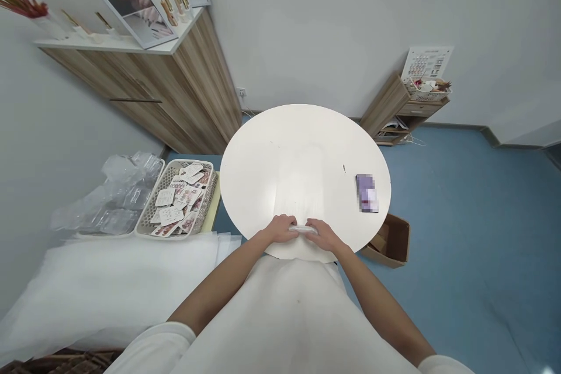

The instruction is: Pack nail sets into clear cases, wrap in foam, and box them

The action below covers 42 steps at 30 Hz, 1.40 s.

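Observation:
Close to the near edge of the round white table (254, 146), my left hand (281, 228) and my right hand (323, 234) grip the two ends of a small white roll (303, 229). It looks like a thin translucent sheet wound up, possibly foam wrap. From the roll a faint pale sheet (299, 193) seems to lie flat toward the table's middle, though its edges are hard to make out. The fingers of both hands are curled, thumbs toward each other.
At right on the table lies a blurred purple item (367, 193). Left are a basket of printed cards (205, 204), clear plastic packs (118, 210) and stacked white foam sheets (118, 280). A cardboard box (400, 239) sits by the table; a wooden cabinet (193, 87) stands behind left.

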Each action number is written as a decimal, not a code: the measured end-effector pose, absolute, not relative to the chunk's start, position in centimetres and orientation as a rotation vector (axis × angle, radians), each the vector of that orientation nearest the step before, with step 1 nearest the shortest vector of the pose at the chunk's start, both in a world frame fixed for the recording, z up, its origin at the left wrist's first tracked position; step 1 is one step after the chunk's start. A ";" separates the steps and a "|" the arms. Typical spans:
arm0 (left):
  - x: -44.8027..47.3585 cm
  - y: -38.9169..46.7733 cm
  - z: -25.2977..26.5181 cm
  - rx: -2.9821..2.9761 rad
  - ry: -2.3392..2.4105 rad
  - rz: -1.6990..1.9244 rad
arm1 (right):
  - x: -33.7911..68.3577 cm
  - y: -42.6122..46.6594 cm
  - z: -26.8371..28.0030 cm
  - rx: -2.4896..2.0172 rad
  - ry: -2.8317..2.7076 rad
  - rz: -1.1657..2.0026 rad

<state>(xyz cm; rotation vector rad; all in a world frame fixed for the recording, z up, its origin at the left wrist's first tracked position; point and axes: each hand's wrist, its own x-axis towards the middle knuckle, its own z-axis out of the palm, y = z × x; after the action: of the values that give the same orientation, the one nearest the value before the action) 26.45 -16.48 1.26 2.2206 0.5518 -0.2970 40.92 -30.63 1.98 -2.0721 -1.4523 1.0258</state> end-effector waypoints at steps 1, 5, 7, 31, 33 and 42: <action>26.6 -16.1 1.2 2.188 0.566 -0.319 | 41.3 -30.3 2.0 -2.054 -1.412 1.055; 26.6 -14.3 0.4 2.052 0.585 -0.238 | 43.0 -28.9 1.4 -2.085 -1.182 1.182; 26.1 -13.5 -0.2 1.965 0.630 -0.185 | 43.5 -28.4 0.9 -2.091 -1.100 1.225; 24.6 -14.8 -2.2 2.168 1.174 0.280 | 42.6 -29.9 -2.6 -2.406 -0.846 0.273; 24.9 -15.5 -1.7 2.377 0.940 0.317 | 42.3 -29.8 -2.3 -2.387 -1.175 0.254; 26.9 -16.6 -1.1 2.700 0.490 -0.092 | 41.2 -28.5 -1.5 -2.298 -1.795 0.527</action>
<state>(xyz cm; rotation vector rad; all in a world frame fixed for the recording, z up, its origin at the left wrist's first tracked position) 26.91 -16.56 -1.07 2.7001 0.4904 -0.0917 41.24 -28.53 -1.55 -2.2980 -1.7953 0.5266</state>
